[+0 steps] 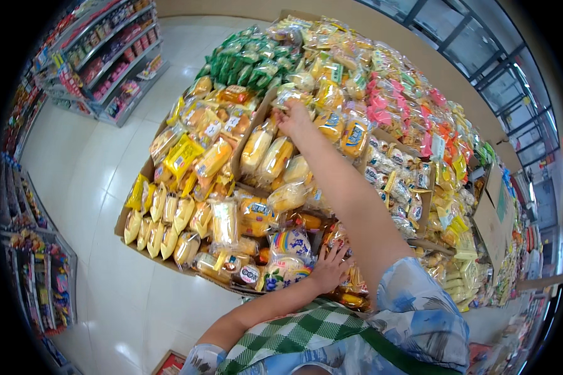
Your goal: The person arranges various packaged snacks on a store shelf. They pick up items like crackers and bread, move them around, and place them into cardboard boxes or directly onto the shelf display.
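My right hand [292,119] reaches far over a heaped display of wrapped baked goods. Its fingers are bent and closed at a clear-wrapped bread [293,95] near a cardboard divider; the fingertips are partly hidden. Just nearer lie long yellow breads [256,149] in clear film. My left hand [331,270] rests with fingers spread on packages at the near edge. Beside it are a round pack with a rainbow print [288,272] and brown-orange wrapped pastries [355,281].
Cardboard walls [247,147] split the display into sections. Green packets [250,65] are piled at the far left, pink-trimmed packets [388,103] at the back. Small white-wrapped pieces [381,169] fill a box on the right. Stocked shelves [116,56] stand across the tiled floor [100,250].
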### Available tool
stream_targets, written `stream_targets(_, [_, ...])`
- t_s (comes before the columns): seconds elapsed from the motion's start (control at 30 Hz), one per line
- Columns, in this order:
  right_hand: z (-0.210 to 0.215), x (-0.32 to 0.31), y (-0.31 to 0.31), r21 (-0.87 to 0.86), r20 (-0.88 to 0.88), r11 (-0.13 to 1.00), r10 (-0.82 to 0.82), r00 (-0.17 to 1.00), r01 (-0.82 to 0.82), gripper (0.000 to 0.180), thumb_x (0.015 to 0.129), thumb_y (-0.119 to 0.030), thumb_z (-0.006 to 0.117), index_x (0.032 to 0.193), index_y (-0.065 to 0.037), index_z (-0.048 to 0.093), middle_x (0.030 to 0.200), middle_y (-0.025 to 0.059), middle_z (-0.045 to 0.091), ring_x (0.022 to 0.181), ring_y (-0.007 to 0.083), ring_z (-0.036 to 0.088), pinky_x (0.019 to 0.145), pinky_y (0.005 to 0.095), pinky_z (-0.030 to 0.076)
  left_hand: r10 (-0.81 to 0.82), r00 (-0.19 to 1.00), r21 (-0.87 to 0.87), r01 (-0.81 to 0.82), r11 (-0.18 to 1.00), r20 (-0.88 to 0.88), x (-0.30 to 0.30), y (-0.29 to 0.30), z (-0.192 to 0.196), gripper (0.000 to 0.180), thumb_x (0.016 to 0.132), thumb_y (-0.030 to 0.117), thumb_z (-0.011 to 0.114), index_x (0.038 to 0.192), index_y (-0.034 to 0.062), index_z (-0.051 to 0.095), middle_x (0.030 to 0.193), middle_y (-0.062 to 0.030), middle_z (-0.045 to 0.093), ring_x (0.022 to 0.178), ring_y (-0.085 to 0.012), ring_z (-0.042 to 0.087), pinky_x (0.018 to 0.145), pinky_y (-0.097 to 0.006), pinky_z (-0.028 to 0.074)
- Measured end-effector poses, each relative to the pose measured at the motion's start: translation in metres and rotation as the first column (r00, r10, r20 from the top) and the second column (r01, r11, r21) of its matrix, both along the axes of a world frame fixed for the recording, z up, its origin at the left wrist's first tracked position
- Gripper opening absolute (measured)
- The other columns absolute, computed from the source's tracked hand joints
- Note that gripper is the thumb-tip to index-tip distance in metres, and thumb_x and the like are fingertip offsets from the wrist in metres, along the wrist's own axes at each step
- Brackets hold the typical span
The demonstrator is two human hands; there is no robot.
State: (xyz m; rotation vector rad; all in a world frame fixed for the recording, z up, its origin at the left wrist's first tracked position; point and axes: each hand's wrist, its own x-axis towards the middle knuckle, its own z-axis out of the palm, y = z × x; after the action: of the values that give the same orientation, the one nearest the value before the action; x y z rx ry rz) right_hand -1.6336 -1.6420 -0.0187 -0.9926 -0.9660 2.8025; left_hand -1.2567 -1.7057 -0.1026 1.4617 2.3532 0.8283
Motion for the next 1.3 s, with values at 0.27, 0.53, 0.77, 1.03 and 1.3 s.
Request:
stream_targets(0.27, [0.114, 0.128, -0.001, 0.656, -0.362, 0.754, 0.264, 0.894, 0.044, 0.038, 0.094, -0.017, 0.047, 0.129, -0.003, 0.049, 0.103, 0.0074, 0.059, 0.084, 0.0133, 0.059, 0.071, 0.0258, 0.044, -0.004, 1.0, 0.035, 0.005, 0.999, -0.009, 0.003, 0.0, 0.003, 0.064, 0.081, 0.033, 0.061, 0.138, 0.0144, 0.038, 0.144, -0.0205, 0.026, 0.133, -0.0412, 0.023, 0.103, -0.063, 0.019])
stream_targets(0.53, [0.099, 0.333, 0.063, 0.908, -0.227, 0.37, 0.036, 0.973, 0.198, 0.029, 0.095, -0.019, 0.049, 0.103, 0.005, 0.065, 0.09, 0.0044, 0.062, 0.079, 0.0092, 0.052, 0.075, 0.0241, 0.04, -0.054, 0.757, 0.338, -0.226, 0.914, 0.651, -0.005, 0.007, 0.029, 0.055, 0.087, 0.031, 0.057, 0.134, 0.0058, 0.04, 0.13, -0.0169, 0.046, 0.121, -0.0307, 0.046, 0.097, -0.044, 0.038])
stream_targets(0.77, [0.049, 0.446, 0.051, 0.924, -0.099, 0.377, 0.064, 0.993, 0.068, 0.022, 0.092, -0.015, 0.054, 0.094, 0.002, 0.069, 0.082, 0.0027, 0.063, 0.074, 0.0082, 0.053, 0.068, 0.0229, 0.041, -0.517, -0.31, 0.223, -0.645, 0.731, 0.798, -0.033, -0.029, 0.111, 0.068, 0.093, 0.06, 0.027, 0.132, 0.0061, 0.039, 0.124, -0.0123, 0.054, 0.102, -0.0255, 0.06, 0.086, -0.04, 0.049])
stream_targets(1.03, [0.053, 0.454, -0.014, 0.994, -0.073, 0.108, 0.391, 0.917, 0.033, 0.015, 0.085, -0.005, 0.057, 0.092, 0.0, 0.069, 0.075, 0.0098, 0.062, 0.067, 0.0161, 0.056, 0.063, 0.0264, 0.042, -0.262, -0.1, 0.076, -0.807, 0.586, 0.96, -0.034, -0.069, 0.113, 0.034, 0.086, 0.029, 0.066, 0.11, 0.0054, 0.059, 0.102, -0.0046, 0.063, 0.09, -0.0136, 0.061, 0.075, -0.03, 0.051])
stream_targets(1.3, [0.027, 0.449, -0.044, 0.96, -0.255, 0.225, 0.47, 0.845, 0.164, 0.016, 0.09, -0.009, 0.055, 0.094, 0.001, 0.067, 0.082, 0.0097, 0.063, 0.068, 0.016, 0.057, 0.062, 0.0282, 0.045, 0.047, 0.056, 0.031, -0.902, 0.431, 0.997, -0.051, -0.129, 0.122, 0.044, 0.089, 0.041, 0.058, 0.117, 0.0058, 0.056, 0.102, -0.0051, 0.062, 0.086, -0.0127, 0.059, 0.072, -0.029, 0.05])
